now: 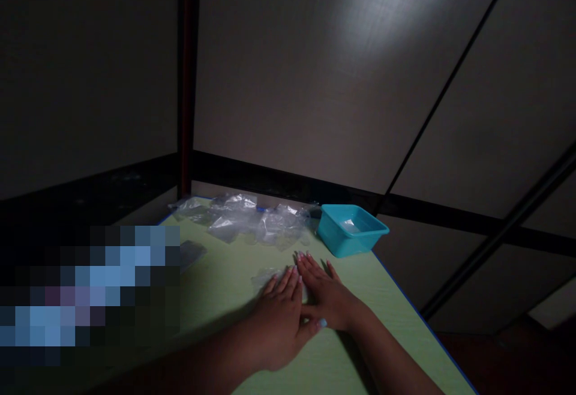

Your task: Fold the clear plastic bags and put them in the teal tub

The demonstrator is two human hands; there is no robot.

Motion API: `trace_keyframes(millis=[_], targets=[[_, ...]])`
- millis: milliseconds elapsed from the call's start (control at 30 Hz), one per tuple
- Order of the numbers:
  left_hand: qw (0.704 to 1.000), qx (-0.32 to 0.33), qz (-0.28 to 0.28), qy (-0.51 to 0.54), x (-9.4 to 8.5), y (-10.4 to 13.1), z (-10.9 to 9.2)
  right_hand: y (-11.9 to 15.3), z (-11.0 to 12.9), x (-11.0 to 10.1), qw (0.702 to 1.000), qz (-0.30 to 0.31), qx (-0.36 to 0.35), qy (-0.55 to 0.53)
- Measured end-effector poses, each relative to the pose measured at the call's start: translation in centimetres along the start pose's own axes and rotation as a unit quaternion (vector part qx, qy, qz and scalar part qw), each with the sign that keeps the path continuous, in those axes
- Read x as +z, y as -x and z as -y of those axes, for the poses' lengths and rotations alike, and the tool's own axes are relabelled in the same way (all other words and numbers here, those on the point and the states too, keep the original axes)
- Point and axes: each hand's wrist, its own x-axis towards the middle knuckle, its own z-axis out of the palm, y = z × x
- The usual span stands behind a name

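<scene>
Now the left hand (279, 311) and right hand (327, 293), fingers flat and clasping nothing, lie over a thin, clear, faintly crinkled plastic piece (260, 279) on the pale-green table (387, 311), near the turquoise basin (360, 245).

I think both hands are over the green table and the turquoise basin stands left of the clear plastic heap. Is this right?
Not entirely: the turquoise basin stands right of the clear plastic heap, as the head view shows. The left hand and right hand are over the green table.
</scene>
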Motion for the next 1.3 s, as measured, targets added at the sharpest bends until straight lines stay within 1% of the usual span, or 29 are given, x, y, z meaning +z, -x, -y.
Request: trace_keyframes(millis=[167,367,533,600,700,800,1033,1100,1133,1233,1300], targets=[[0.999,0.027,0.008,0.019,-0.1,0.2,0.5,0.2,-0.1,0.0,0.999,0.0,0.038,-0.008],[0.999,0.042,0.003,0.035,-0.6,0.4,0.6,0.5,-1.1,-0.7,0.998,0.011,0.021,-0.05],[0.999,0.039,0.001,0.035,-0.4,0.3,0.7,0.8,-1.4,-1.0,0.995,-0.033,0.002,-0.098],[0.999,0.041,-0.001,0.034,-0.3,0.3,0.8,0.7,-1.1,-0.8,0.995,-0.039,0.004,-0.096],[0.998,0.044,0.004,0.036,-0.3,0.3,1.0,0.4,-0.7,-0.4,0.997,-0.027,0.017,-0.072],[0.998,0.053,0.011,0.037,-0.3,0.3,1.2,0.2,-0.6,0.0,0.998,-0.028,0.034,-0.055],[0.998,0.058,0.002,0.03,-0.2,0.3,1.2,0.1,-0.6,0.0,0.997,-0.036,0.052,-0.049],[0.998,0.052,-0.015,0.029,-0.5,0.2,0.9,0.1,-0.6,-0.1,0.996,-0.031,0.056,-0.055],[0.998,0.047,-0.032,0.028,-0.8,0.1,0.8,0.1,-0.6,-0.2,0.996,-0.029,0.057,-0.056],[0.994,0.024,-0.108,0.012,-1.8,-0.4,0.7,0.2,-0.9,-0.1,0.997,-0.026,0.059,-0.044],[0.99,0.004,-0.142,-0.008,-2.2,-0.8,1.2,0.3,-1.2,0.0,0.997,-0.025,0.062,-0.035]])
